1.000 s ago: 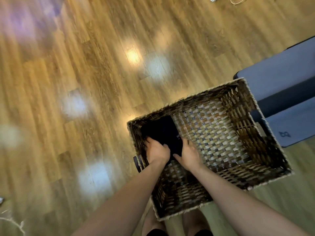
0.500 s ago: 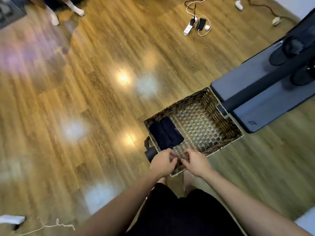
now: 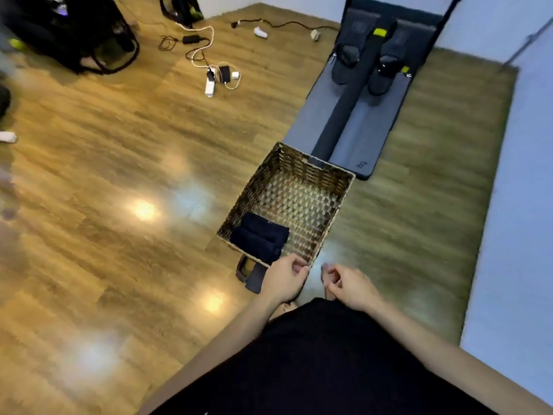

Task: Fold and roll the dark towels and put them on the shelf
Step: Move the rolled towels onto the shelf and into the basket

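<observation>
Two rolled dark towels lie side by side in the near left corner of a woven wicker basket on the wooden floor. The rest of the basket's bottom is bare weave. My left hand hovers over the basket's near rim, its fingers loosely curled and holding nothing. My right hand hangs just to the right of it, over the floor beside the near corner, also loosely curled and empty. No shelf shows in this view.
A dark object with a handle sits on the floor against the basket's near left side. A grey exercise machine stretches away behind the basket. Cables and a power strip lie far left, black bags beyond. A pale wall runs along the right.
My hands have come up out of the basket, leaving the rolled towels in its corner. The view has risen and pulled back, so the basket looks smaller and farther below.
</observation>
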`<state>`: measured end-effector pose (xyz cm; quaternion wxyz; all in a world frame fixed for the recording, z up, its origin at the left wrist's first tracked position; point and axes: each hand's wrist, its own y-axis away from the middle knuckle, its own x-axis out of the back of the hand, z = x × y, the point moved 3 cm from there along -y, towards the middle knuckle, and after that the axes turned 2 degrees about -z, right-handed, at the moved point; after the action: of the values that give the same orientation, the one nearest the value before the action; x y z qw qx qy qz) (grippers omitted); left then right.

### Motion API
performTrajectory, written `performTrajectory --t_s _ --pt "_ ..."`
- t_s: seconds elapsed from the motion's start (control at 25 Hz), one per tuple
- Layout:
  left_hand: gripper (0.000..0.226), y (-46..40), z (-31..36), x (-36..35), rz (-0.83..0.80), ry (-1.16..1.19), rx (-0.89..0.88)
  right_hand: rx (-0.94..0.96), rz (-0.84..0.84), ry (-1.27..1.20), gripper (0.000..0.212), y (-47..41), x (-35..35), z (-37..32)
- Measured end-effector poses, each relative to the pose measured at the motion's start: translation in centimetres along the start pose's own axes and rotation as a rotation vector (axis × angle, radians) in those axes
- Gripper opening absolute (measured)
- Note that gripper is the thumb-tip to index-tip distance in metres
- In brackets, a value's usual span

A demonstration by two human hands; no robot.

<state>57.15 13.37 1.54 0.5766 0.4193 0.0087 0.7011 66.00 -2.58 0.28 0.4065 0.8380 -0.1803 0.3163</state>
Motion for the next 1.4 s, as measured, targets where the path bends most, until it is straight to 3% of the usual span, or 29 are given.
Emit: performTrajectory --t_s 0.2,0.52,0.72,1.04,1.28,1.4 --pt "0.019 1.4 2.8 -5.1 -0.272 -0.173 -0.201 -0.249 0.184 -0.32 0.033 6.0 -3.1 4.5" --pt "0.02 6.3 7.7 -13.2 -0.472 -0.472 -0.449 -0.546 0.528 -0.594 0.034 17.9 -8.7 9.3" --pt "0.018 15.0 9.3 -22.4 -0.61 -0.583 -0.602 -0.73 0.645 -0.741 0.038 30.0 -16.5 12.6" --pt "0.023 35.2 8.8 -37.6 -1.018 -0.866 -1.009 -1.148 0.971 -1.009 0.038 50.8 -32.0 12.4" --pt "0.024 46.1 8.6 -43.7 -1.238 -1.081 -1.333 -1.397 1.174 -1.204 0.038 57.8 -39.1 9.2" --pt "0.022 49.6 9.0 -46.5 -1.275 -1.104 -1.49 -1.498 1.183 -1.202 0.04 60.3 -40.5 9.1"
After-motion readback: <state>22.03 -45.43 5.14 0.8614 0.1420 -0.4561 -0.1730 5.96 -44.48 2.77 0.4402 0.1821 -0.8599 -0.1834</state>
